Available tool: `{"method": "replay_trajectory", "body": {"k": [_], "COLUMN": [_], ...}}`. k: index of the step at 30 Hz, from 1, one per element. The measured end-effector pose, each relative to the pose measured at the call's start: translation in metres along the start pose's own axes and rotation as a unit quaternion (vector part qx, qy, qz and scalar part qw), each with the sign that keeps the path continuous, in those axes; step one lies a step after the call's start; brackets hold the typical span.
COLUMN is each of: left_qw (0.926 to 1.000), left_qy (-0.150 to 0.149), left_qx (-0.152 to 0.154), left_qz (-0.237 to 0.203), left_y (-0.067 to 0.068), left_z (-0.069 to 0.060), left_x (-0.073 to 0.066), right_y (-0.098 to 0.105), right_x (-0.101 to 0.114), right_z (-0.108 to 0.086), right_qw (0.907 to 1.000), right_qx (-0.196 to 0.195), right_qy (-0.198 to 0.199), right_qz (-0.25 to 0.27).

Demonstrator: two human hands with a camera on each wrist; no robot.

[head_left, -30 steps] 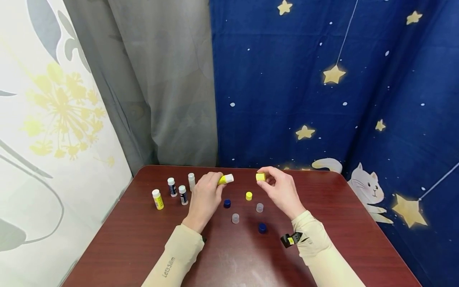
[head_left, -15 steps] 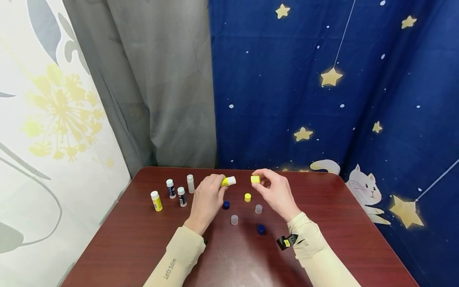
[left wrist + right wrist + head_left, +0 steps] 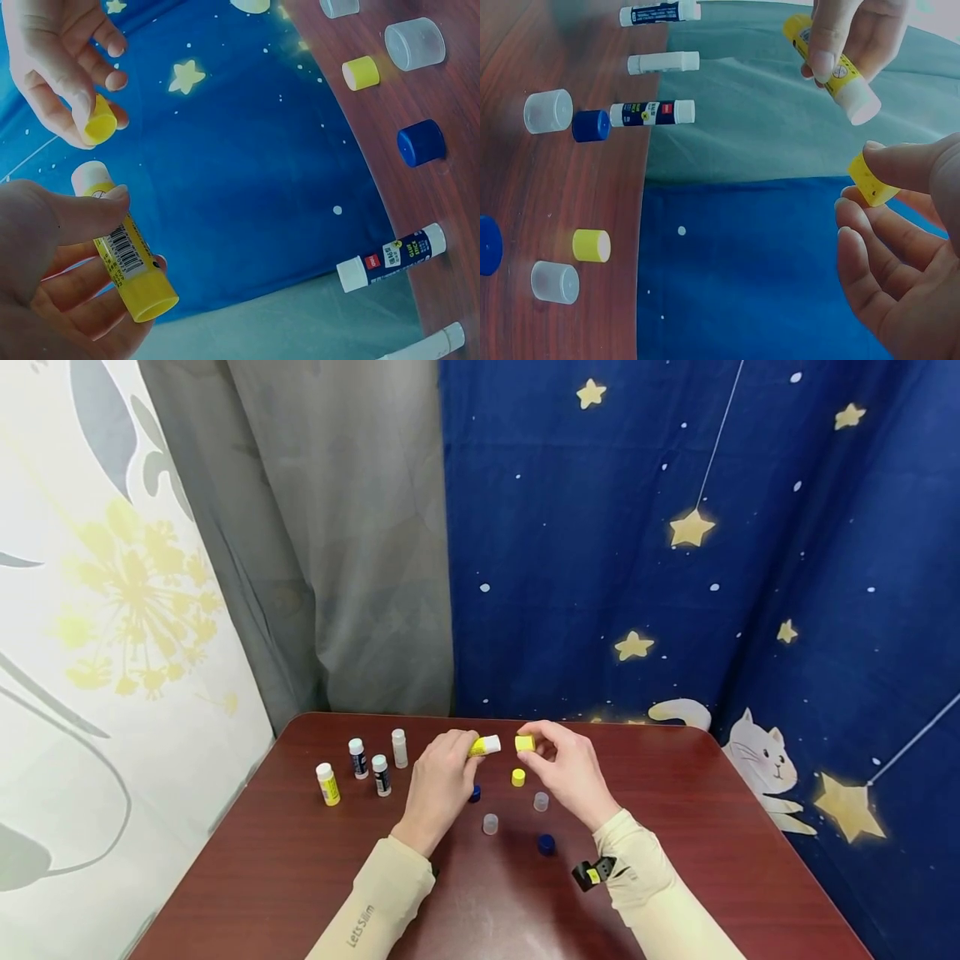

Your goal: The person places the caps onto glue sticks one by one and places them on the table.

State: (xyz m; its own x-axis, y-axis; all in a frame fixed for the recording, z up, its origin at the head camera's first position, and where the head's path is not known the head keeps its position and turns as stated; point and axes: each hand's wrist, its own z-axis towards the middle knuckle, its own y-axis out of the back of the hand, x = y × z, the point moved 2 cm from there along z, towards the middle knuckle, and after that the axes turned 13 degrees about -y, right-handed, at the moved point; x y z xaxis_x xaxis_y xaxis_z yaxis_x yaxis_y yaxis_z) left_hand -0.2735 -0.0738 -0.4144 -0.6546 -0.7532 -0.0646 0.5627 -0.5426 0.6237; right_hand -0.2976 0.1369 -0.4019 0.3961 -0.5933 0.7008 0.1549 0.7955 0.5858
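My left hand (image 3: 442, 789) grips a yellow glue stick (image 3: 129, 251), its bare white end pointing right. In my right hand (image 3: 570, 768), a yellow cap (image 3: 871, 182) is pinched between thumb and fingers. A short gap separates the cap from the white end of the stick, both held above the table. Below them, a second yellow cap (image 3: 518, 777) stands on the table, with a clear cap (image 3: 541, 802) and another clear cap (image 3: 491, 824) nearby. One blue cap (image 3: 547, 844) lies closer to me; another blue cap (image 3: 476, 793) is partly hidden by my left hand.
Uncapped glue sticks stand at the table's left: one yellow (image 3: 327, 784), two dark blue (image 3: 358, 759) and one white (image 3: 400, 748). The dark red table (image 3: 285, 877) reaches back to grey curtain (image 3: 375, 568) and blue curtain (image 3: 555, 568).
My right hand has moved left with the yellow cap, and my left hand slightly right with the glue stick, narrowing the gap between them. The caps and sticks on the table stay in place.
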Motion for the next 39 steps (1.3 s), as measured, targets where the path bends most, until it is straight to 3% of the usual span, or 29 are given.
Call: {"method": "replay_trajectory", "body": {"k": [14,30,39], "left_qw": [0.9999,0.9998,0.9997], "left_qy": [-0.011,-0.017,-0.020], "left_qx": [0.001,-0.005,-0.005], "left_qz": [0.006,0.008,0.010], "left_y": [-0.003,-0.007,-0.009], "left_z": [-0.004,-0.007,-0.008], "left_x": [-0.004,-0.007,-0.008], "right_y": [-0.005,-0.013,-0.015], "right_x": [0.005,0.007,0.005], "right_z": [-0.003,-0.005,-0.006], "right_qw": [0.9999,0.9983,0.9984], "right_qx": [0.008,0.037,0.033], "right_qy": [0.009,-0.015,-0.008], "right_qz": [0.010,0.043,0.046]}}
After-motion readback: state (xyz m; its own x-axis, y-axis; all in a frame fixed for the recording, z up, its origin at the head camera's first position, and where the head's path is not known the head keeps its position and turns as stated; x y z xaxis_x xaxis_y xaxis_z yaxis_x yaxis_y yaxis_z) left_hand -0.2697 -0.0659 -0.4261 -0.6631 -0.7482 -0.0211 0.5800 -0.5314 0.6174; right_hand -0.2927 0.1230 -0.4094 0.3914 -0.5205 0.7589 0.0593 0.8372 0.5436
